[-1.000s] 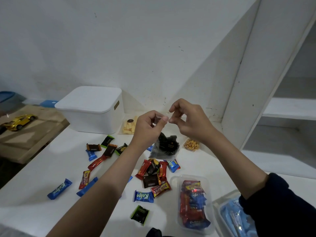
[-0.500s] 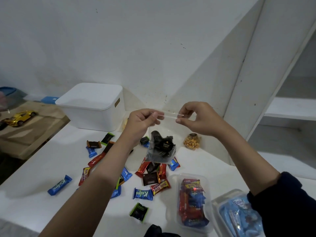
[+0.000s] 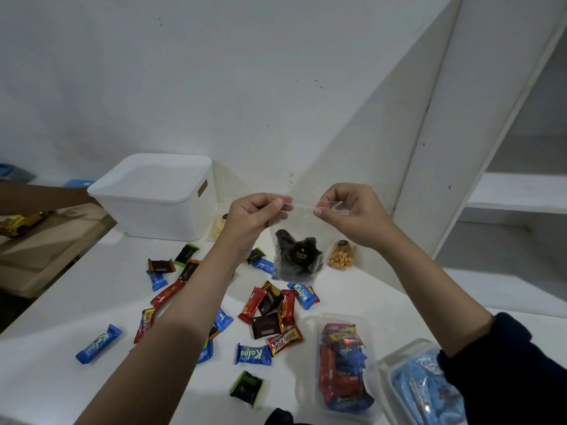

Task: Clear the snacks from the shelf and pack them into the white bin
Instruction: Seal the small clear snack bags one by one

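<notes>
- The left hand [image 3: 250, 214] and right hand [image 3: 349, 210] pinch the top edge of a clear bag [image 3: 297, 256], one at each end, holding it up above the white shelf top [image 3: 61, 302].
- Dark snacks sit in the bottom of the bag, under a round black label.
- The white bin [image 3: 156, 194] stands far left against the wall, its lid on.
- Loose wrapped snacks [image 3: 270, 311] lie scattered beneath the arms.
- A small bag of tan pieces [image 3: 340, 256] stands just right of the clear bag.
- Two clear tubs [image 3: 343, 363] of packets sit near right.
- A yellow toy car [image 3: 21, 223] rests on a wooden surface, far left.
</notes>
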Tool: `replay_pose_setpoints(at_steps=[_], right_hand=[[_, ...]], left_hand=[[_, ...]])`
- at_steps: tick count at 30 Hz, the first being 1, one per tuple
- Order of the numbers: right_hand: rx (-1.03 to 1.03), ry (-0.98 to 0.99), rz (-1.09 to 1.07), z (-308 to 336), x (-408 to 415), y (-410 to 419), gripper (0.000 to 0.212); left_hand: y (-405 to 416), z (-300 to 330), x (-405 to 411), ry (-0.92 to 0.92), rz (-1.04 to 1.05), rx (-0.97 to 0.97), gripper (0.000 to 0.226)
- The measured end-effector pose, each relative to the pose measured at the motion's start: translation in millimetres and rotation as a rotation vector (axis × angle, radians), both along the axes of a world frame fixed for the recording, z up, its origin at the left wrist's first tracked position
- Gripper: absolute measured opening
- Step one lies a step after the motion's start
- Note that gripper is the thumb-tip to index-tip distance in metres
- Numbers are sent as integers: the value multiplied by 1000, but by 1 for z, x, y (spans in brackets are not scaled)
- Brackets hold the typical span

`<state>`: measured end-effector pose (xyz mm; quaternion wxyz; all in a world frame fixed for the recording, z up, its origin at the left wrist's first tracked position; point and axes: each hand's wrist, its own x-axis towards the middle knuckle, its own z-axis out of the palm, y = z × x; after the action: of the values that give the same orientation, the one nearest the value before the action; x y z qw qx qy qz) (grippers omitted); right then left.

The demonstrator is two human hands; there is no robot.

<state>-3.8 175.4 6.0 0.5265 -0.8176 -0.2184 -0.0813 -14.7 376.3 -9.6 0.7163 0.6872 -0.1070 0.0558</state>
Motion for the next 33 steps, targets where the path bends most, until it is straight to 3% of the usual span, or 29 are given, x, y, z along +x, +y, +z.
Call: replay_pose_setpoints(at_steps=[7,16,22,25,33], right_hand=[[243,184,32,-5,-3,-4,14],[406,244,-13,-13,-2,10,17],[342,193,-39,-17,-1,11,15],[249,159,-47,-18,-2,10,16],[204,134,0,-8,-4,11,9]], left_hand=[[-11,1,3,68,14,67,11],[-19,0,1,-34,31,60,15],[-11,4,2,54,-8,135,6],[-14,11,1,-1,-28,253,5],[-20,12,2,-154,67,334,16]])
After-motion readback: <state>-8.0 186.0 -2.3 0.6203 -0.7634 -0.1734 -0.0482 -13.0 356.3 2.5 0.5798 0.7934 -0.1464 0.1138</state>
